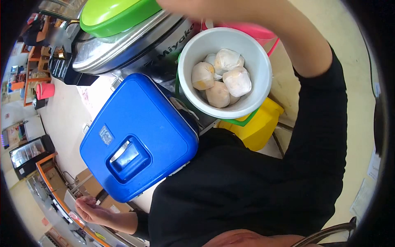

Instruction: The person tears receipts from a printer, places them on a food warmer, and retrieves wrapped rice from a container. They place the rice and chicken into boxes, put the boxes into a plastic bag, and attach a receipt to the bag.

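My right arm reaches across the top of the view. The visible part of my right hand (pixel 185 7) is beside a bright green lid (pixel 123 16) on the steel Miyako pot (pixel 164 51); its fingers are cut off by the frame. Below that forearm stands a pale grey bucket (pixel 265 78) holding several whitish, plastic-wrapped bundles (pixel 237 81). At the lower left, my left hand (pixel 90 210) is raised with curled fingers pressed together, and I cannot tell what is in them. Nearest to it is a blue cooler box (pixel 156 115) with a recessed handle in its lid.
A yellow plastic container (pixel 255 129) and a green rim (pixel 242 120) show under the bucket, with a pink container (pixel 251 31) behind it. Far off are a red bin (pixel 44 90), a glass-fronted cabinet (pixel 29 154) and an orange-edged counter (pixel 53 193).
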`<state>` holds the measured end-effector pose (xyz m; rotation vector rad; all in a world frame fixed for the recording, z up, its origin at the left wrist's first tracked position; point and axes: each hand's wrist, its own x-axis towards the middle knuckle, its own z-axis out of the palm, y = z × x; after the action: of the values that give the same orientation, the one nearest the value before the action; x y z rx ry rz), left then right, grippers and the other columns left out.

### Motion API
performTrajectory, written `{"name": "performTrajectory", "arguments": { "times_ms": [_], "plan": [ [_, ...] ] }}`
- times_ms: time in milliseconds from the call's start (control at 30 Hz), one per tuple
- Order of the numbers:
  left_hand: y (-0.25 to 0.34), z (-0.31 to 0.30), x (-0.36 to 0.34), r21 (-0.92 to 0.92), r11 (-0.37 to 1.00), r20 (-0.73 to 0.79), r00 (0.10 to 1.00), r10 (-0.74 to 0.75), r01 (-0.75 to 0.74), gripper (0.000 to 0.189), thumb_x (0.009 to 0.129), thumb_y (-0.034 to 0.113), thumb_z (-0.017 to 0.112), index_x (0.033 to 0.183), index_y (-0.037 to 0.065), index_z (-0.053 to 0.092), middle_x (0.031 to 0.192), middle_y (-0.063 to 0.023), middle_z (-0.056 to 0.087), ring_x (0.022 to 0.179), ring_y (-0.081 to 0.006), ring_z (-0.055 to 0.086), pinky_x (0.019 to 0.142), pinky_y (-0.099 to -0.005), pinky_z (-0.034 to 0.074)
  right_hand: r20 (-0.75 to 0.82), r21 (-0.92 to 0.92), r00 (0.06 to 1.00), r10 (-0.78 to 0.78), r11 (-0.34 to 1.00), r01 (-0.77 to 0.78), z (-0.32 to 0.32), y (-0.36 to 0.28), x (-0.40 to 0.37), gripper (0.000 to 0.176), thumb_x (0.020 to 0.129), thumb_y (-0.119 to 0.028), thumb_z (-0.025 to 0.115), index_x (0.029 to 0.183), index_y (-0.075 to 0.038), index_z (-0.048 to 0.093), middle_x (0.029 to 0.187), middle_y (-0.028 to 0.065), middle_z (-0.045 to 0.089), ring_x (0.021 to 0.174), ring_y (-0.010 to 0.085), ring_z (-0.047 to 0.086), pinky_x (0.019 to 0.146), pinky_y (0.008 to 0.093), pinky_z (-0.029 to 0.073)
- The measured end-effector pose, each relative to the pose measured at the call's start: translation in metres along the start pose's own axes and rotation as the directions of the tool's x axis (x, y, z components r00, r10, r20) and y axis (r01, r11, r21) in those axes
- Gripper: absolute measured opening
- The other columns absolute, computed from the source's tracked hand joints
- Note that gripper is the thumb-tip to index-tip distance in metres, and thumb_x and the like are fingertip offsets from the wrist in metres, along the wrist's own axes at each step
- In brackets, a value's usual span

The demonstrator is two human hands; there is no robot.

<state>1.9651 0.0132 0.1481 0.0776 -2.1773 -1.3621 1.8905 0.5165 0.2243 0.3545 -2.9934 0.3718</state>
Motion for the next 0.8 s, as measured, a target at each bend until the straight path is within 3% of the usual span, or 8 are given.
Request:
{"name": "performTrajectory", "arguments": {
  "times_ms": [100, 167, 233, 333, 533, 633, 700, 800],
  "plan": [
    [0.013, 0.014, 0.008, -0.023, 0.999, 0.054, 0.998, 0.035, -0.033, 0.032, 0.100, 0.024, 0.049, 0.074, 0.007, 0.050, 0.063, 0.0004, 0.042, 0.056, -0.0065, 0.035, 0.050, -0.0212, 0.027, 0.524, -0.146, 0.840, 0.141, 0.986, -0.074, 0.060, 0.008, -0.026, 0.028, 0.081, -0.022, 0.064, 0.099, -0.001, 0.066, 0.087, 0.0155, 0.067, 0.078, 0.0306, 0.065, 0.071, 0.0360, 0.053],
    [0.019, 0.019, 0.014, -0.056, 0.996, 0.140, 0.987, 0.077, -0.069, 0.033, 0.101, 0.024, 0.048, 0.073, 0.006, 0.049, 0.063, -0.0004, 0.042, 0.056, -0.0071, 0.034, 0.050, -0.0212, 0.027, 0.547, -0.026, 0.837, 0.028, 1.000, -0.016, 0.126, 0.043, -0.043, 0.043, 0.079, -0.033, 0.067, 0.101, 0.004, 0.065, 0.094, 0.0180, 0.067, 0.082, 0.0329, 0.064, 0.076, 0.0367, 0.052],
    [0.032, 0.032, 0.020, -0.072, 0.991, 0.224, 0.967, 0.122, -0.109, 0.032, 0.100, 0.024, 0.048, 0.074, 0.006, 0.049, 0.064, -0.0008, 0.043, 0.056, -0.0075, 0.034, 0.050, -0.0211, 0.026, 0.644, -0.056, 0.759, 0.102, 0.995, -0.086, 0.160, 0.039, -0.047, 0.061, 0.071, -0.045, 0.072, 0.102, 0.007, 0.064, 0.103, 0.0199, 0.065, 0.093, 0.0341, 0.062, 0.083, 0.0398, 0.049],
    [0.051, 0.050, 0.024, -0.129, 0.974, 0.360, 0.906, 0.222, -0.188, 0.033, 0.100, 0.025, 0.049, 0.074, 0.004, 0.049, 0.065, -0.0021, 0.044, 0.056, -0.0084, 0.034, 0.050, -0.0205, 0.026, 0.617, -0.146, 0.777, 0.125, 0.988, -0.044, 0.193, 0.029, -0.052, 0.073, 0.061, -0.052, 0.077, 0.103, 0.005, 0.064, 0.110, 0.0191, 0.063, 0.103, 0.0333, 0.059, 0.088, 0.0415, 0.046],
    [0.072, 0.089, 0.024, -0.223, 0.955, 0.675, 0.676, 0.296, -0.196, 0.035, 0.099, 0.027, 0.050, 0.075, 0.002, 0.050, 0.066, -0.0042, 0.047, 0.056, -0.0087, 0.039, 0.051, -0.0220, 0.030, 0.600, -0.069, 0.788, 0.137, 0.990, -0.119, 0.165, 0.031, -0.049, 0.069, 0.061, -0.046, 0.077, 0.104, 0.005, 0.063, 0.105, 0.0172, 0.065, 0.100, 0.0292, 0.062, 0.085, 0.0397, 0.047],
    [0.080, 0.114, 0.013, -0.176, 0.983, 0.808, 0.579, 0.112, 0.055, 0.039, 0.097, 0.038, 0.052, 0.092, -0.001, 0.055, 0.070, -0.0067, 0.052, 0.058, -0.0125, 0.050, 0.055, -0.0226, 0.041, 0.632, 0.466, 0.767, -0.113, 0.846, -0.259, 0.116, 0.034, -0.035, 0.066, 0.062, -0.040, 0.078, 0.106, 0.006, 0.059, 0.099, 0.0174, 0.065, 0.092, 0.0274, 0.064, 0.080, 0.0363, 0.050],
    [0.089, 0.132, 0.009, -0.095, 0.915, 0.935, 0.350, -0.052, 0.392, 0.066, 0.090, 0.053, 0.057, 0.123, -0.003, 0.046, 0.089, -0.0122, 0.060, 0.074, -0.0214, 0.063, 0.071, -0.0295, 0.054, 0.507, 0.485, 0.854, -0.118, 0.858, -0.170, 0.074, 0.005, -0.035, 0.067, 0.062, -0.039, 0.080, 0.108, 0.005, 0.058, 0.097, 0.0181, 0.065, 0.089, 0.0273, 0.065, 0.078, 0.0334, 0.051],
    [0.107, 0.166, -0.028, -0.080, 0.751, 0.969, 0.228, -0.095, 0.655, 0.109, 0.077, 0.074, 0.053, 0.147, 0.000, 0.013, 0.127, -0.0277, 0.048, 0.104, -0.0403, 0.061, 0.080, -0.0448, 0.058, 0.214, 0.627, 0.950, -0.226, 0.778, 0.044, 0.055, -0.040, -0.045, 0.059, 0.068, -0.051, 0.074, 0.092, 0.002, 0.066, 0.083, 0.0166, 0.067, 0.077, 0.0250, 0.066, 0.071, 0.0334, 0.051]
  ]
}}
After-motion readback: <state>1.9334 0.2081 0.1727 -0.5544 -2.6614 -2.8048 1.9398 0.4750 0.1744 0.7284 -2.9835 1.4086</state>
